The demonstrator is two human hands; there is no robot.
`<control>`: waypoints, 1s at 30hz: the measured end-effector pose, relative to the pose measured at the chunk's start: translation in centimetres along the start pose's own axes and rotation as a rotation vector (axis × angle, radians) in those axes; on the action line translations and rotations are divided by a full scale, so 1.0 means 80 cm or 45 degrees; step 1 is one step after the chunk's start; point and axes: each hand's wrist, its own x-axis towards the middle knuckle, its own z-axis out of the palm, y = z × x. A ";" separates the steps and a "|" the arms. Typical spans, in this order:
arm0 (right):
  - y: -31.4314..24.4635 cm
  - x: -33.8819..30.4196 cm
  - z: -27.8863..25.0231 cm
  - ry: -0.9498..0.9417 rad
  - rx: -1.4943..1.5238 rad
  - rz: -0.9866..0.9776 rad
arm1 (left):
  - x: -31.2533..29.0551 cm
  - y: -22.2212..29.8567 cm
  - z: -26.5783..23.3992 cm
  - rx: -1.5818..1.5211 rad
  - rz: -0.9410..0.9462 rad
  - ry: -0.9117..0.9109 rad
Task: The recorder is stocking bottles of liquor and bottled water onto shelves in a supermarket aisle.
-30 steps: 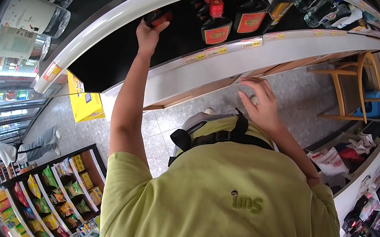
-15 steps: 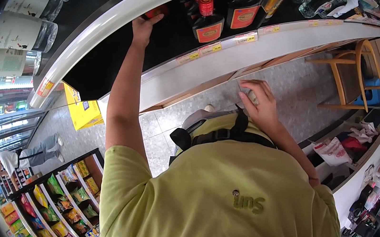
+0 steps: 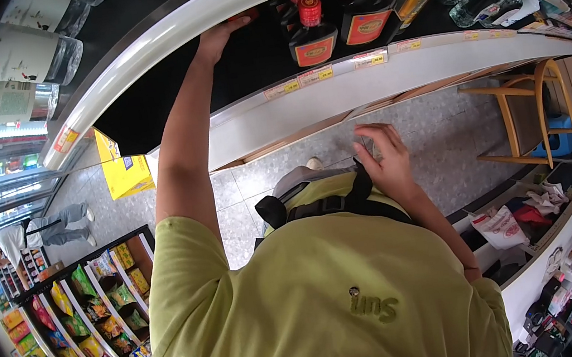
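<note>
On the black shelf (image 3: 147, 113), my left hand (image 3: 218, 38) reaches in under the white rail with its fingers closed round what looks like a bottle. Only a red-orange sliver (image 3: 240, 18) of it shows by the fingertips; the rest is hidden. To the right of that hand stand dark bottles with red caps and orange-red labels: a front one (image 3: 313, 38), one partly behind it, and another (image 3: 369, 12) farther right. My right hand (image 3: 389, 159) hovers over the floor in front of my waist, fingers loosely curved and apart from the thumb, holding nothing visible.
A curved white rail (image 3: 207, 17) crosses above the shelf. Price tags line its front edge (image 3: 288, 88). A yellow box (image 3: 125, 172) stands beyond its left end. A wooden chair (image 3: 544, 108) is at the right; a snack rack (image 3: 90, 312) and a person (image 3: 54, 230) are at the left.
My left hand has pushed slightly deeper under the rail, and less of the red thing shows. My right hand has shifted a little to the left.
</note>
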 end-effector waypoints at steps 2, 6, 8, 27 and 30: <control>0.000 -0.001 0.001 -0.037 0.028 0.053 | -0.004 -0.001 0.001 0.103 0.020 0.060; 0.003 -0.002 0.003 -0.025 0.030 0.062 | -0.012 -0.013 -0.001 0.292 0.072 0.067; 0.003 -0.002 0.005 -0.007 0.034 0.048 | -0.011 -0.026 0.002 0.233 0.066 0.152; -0.009 0.012 -0.001 -0.100 0.056 0.029 | 0.041 -0.105 -0.006 0.178 0.089 0.140; -0.033 0.045 -0.018 -0.079 0.078 -0.129 | 0.051 -0.137 -0.015 0.370 0.068 0.228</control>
